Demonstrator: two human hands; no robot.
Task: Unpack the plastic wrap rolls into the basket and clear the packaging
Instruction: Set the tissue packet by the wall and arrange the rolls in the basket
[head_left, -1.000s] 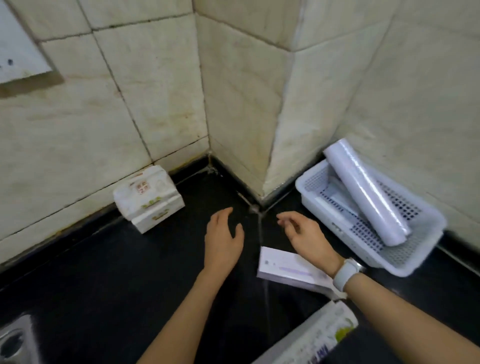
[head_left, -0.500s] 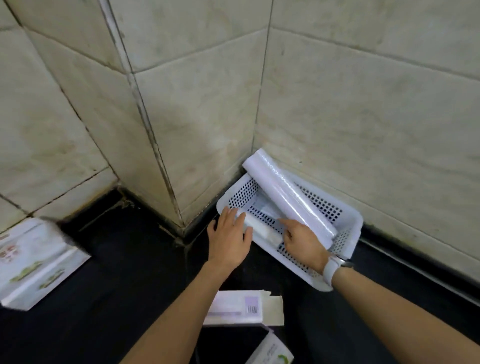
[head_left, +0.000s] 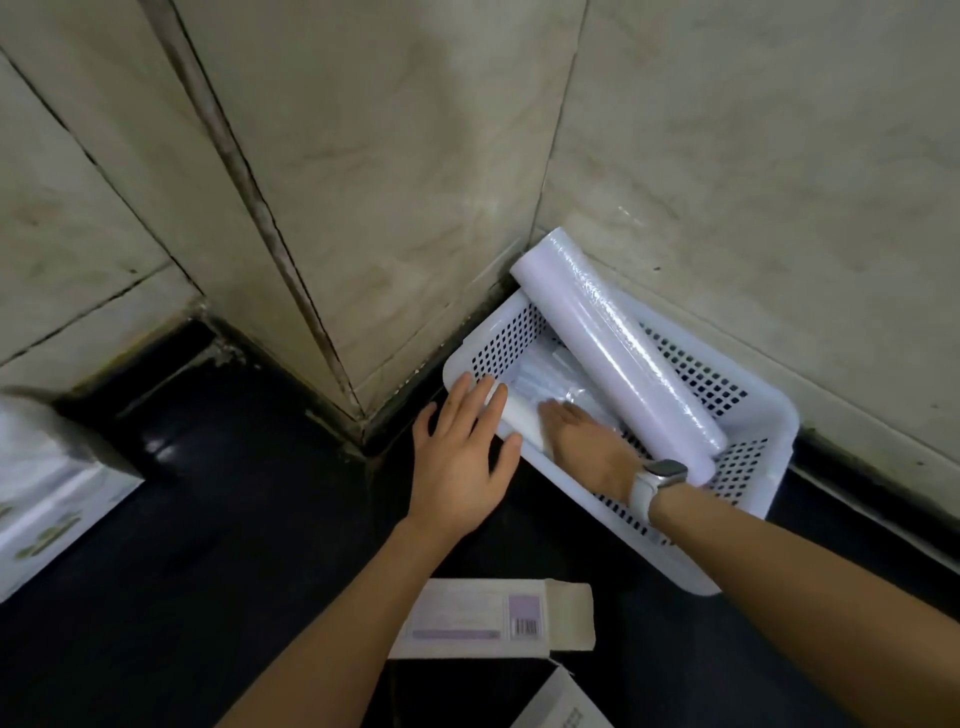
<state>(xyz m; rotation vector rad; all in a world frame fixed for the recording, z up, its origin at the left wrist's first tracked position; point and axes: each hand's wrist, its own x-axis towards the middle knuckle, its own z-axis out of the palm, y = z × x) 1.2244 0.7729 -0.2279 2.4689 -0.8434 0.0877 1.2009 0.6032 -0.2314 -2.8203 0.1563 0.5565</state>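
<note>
black counter meets marble walls; both hands' fingers spread, perhaps touching basket.

Blurred tissue pack cut by left edge; second box by bottom edge.

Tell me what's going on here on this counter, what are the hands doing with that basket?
A person is settling plastic wrap rolls into a white perforated basket tucked into the tiled corner. The right hand lies flat inside it on a small roll, while the left hand rests open on the near rim. A large roll leans across the basket, its far end up on the rim. An opened carton lies on the black counter nearer the person, so the packaging is not yet cleared.
</note>
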